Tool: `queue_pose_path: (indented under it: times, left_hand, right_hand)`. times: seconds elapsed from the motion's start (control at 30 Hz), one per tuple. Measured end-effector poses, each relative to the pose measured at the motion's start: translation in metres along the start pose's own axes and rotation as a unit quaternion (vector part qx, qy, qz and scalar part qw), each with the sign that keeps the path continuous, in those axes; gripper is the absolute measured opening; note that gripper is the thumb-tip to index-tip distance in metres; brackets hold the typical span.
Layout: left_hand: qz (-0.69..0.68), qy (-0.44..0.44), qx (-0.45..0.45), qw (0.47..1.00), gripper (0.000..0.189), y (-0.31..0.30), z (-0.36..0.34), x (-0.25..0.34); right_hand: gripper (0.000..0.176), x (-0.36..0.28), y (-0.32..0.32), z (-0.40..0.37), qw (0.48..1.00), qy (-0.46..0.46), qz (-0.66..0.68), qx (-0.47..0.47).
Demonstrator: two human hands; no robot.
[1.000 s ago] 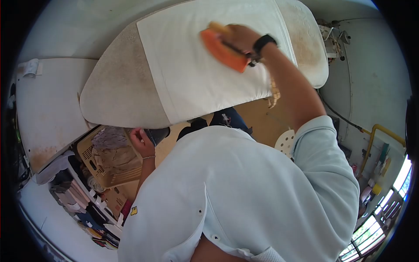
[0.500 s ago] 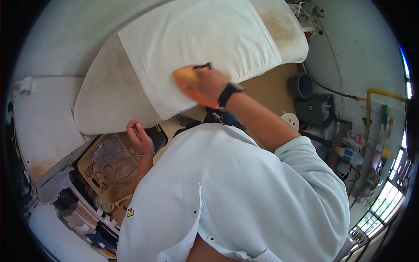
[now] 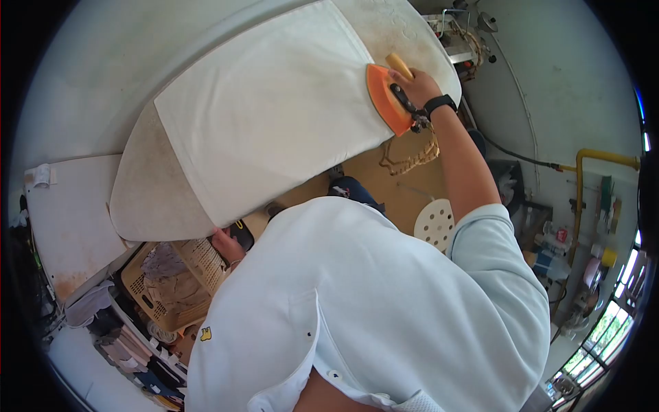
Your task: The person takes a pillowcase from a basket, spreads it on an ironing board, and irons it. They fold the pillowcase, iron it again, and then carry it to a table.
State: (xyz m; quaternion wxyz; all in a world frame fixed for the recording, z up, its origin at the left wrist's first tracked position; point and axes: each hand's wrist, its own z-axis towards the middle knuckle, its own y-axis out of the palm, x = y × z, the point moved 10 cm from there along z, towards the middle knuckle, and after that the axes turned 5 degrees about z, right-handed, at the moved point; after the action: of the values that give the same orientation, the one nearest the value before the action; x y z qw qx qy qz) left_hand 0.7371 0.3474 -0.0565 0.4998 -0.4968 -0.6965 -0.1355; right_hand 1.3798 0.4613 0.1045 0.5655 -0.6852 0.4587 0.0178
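My right hand [image 3: 420, 89] is closed round the light wooden handle of an orange iron [image 3: 383, 99]. The iron lies at the right edge of a white cloth [image 3: 268, 103], and a cord wrapped in tan covering hangs from its rear. The cloth is spread nearly smooth across a padded ironing board [image 3: 154, 185]. At the board's near left edge, my left hand [image 3: 226, 246] is closed at the cloth's lower corner, its fingertips partly hidden.
Below the left hand stands a tan plastic basket [image 3: 154, 302] with crumpled cloth inside. A white side table [image 3: 72, 213] is at the left. A round perforated stool [image 3: 434, 225] stands at the right. A yellow pipe [image 3: 604, 156] runs along the right wall.
The iron in my right hand has moved right across the cloth to its right edge. My left hand has come down to the cloth's lower corner. The cloth looks flatter.
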Motion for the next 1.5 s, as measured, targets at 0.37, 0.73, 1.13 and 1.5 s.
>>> queue_pose_path:
  times: [0.37,0.73,1.13,1.5]
  left_hand:
    - [0.370,0.140,0.252,0.883,0.050,-0.024,-0.019,0.045]
    - [0.297,0.219,0.218,0.904,0.038,-0.044,0.002,0.040]
    - [0.339,0.206,0.239,0.886,0.042,-0.049,0.000,0.058]
    - [0.286,0.178,0.266,0.903,0.043,-0.049,0.007,0.028]
  right_hand:
    - [0.062,0.006,-0.010,0.010,0.982,-0.148,-0.047,-0.105]
    - [0.054,-0.007,0.027,-0.063,0.849,-0.330,-0.254,-0.324]
    - [0.055,-0.090,0.123,-0.117,0.791,-0.385,-0.254,-0.401]
    - [0.062,0.041,0.001,0.000,0.966,-0.074,-0.130,-0.212]
